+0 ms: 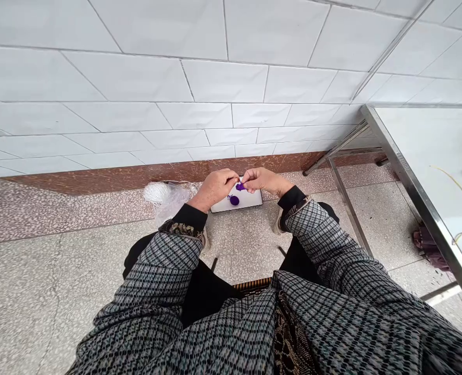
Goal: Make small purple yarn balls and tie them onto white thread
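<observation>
Fine fingertip handling seems in hand: a small purple piece (240, 187) is apparently pinched by the right hand (267, 180) over the white board (254, 199). The left hand's (216, 187) fingertips are pressed together; their contents cannot be told. Steady precision is called for.
</observation>
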Demonstrator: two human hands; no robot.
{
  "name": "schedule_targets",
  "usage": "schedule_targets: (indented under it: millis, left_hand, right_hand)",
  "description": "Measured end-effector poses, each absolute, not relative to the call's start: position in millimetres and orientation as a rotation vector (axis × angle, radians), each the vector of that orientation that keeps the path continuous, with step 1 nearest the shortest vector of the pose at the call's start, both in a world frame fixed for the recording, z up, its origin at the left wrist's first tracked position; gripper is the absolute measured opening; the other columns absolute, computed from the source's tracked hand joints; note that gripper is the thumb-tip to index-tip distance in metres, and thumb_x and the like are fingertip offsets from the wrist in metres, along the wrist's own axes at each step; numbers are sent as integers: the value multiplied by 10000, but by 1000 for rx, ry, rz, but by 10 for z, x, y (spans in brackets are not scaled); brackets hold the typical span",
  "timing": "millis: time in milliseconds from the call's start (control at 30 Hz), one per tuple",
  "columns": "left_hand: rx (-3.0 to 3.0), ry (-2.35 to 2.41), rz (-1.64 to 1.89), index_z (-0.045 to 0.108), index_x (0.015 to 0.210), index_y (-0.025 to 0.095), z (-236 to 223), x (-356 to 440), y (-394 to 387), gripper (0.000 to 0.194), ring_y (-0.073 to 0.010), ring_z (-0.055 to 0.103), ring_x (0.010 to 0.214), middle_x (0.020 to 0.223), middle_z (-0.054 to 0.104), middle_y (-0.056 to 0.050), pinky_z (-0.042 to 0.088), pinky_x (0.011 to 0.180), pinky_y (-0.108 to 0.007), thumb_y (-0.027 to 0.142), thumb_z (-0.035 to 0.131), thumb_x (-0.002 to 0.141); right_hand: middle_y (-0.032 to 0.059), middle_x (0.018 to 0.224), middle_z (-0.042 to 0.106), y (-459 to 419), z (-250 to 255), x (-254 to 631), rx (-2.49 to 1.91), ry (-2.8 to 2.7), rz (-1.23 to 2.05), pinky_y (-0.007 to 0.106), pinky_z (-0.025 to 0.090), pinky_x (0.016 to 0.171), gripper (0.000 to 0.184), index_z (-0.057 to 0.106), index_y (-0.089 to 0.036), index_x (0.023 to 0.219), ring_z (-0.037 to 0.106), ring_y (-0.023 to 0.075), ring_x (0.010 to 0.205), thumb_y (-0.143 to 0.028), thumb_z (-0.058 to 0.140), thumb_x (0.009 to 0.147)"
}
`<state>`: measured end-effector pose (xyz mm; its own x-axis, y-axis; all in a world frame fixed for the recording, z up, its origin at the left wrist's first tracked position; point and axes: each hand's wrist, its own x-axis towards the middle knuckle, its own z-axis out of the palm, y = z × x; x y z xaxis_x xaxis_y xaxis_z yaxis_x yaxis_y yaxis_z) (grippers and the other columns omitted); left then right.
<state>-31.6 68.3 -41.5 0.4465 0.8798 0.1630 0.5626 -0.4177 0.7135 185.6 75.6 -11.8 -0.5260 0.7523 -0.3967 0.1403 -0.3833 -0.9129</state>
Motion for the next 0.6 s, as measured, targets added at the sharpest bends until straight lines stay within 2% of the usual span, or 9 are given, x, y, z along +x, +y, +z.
schedule_targets:
  millis: [100,200,333,433,533,600]
  left_hand:
    - [1982,1242,749,775,855,192,-450,-235,668,221,-220,694,804,875,793,-68,530,789,-327,278,588,937]
    - [1865,1316,782,811,915,175,-452,-93,601,250,-212,695,792,863,809,-50,522,788,-310,276,586,954]
    - [1837,1413,842,826,960,167,-403,49,525,290,-224,693,831,886,810,-63,497,800,-314,302,572,996]
    - [1763,1456,893,763,834,170,-372,90,517,308,-192,597,737,730,703,-21,434,722,-298,366,595,1001]
    - [1586,1458,961,593,645,194,-371,101,537,403,-152,450,633,592,497,24,364,645,-286,400,591,991]
    - [1474,1456,995,485,585,212,-375,98,552,460,-141,383,597,562,406,32,326,607,-287,412,569,991]
  right_hand:
    - [-30,673,707,768,-144,1860,-1114,-1158,1963,209,537,633,218,689,-183,773,601,79,598,-153,905,784]
    - [-45,674,677,786,-223,1776,-1129,-1003,1790,226,542,674,296,639,-199,772,606,91,628,-217,933,756]
    - [-55,679,619,779,-293,1627,-1311,-1064,1426,262,518,700,298,567,-223,740,578,116,644,-171,854,801]
    - [-35,745,638,742,-287,1581,-1422,-1245,1174,292,514,766,225,584,-224,765,592,139,708,-123,766,848]
    - [-28,774,638,706,-280,1580,-1438,-1425,1027,311,507,789,170,619,-228,813,577,155,726,-148,758,870]
    - [-26,779,635,697,-287,1582,-1419,-1455,1048,313,512,789,154,627,-232,825,578,162,730,-173,759,878]
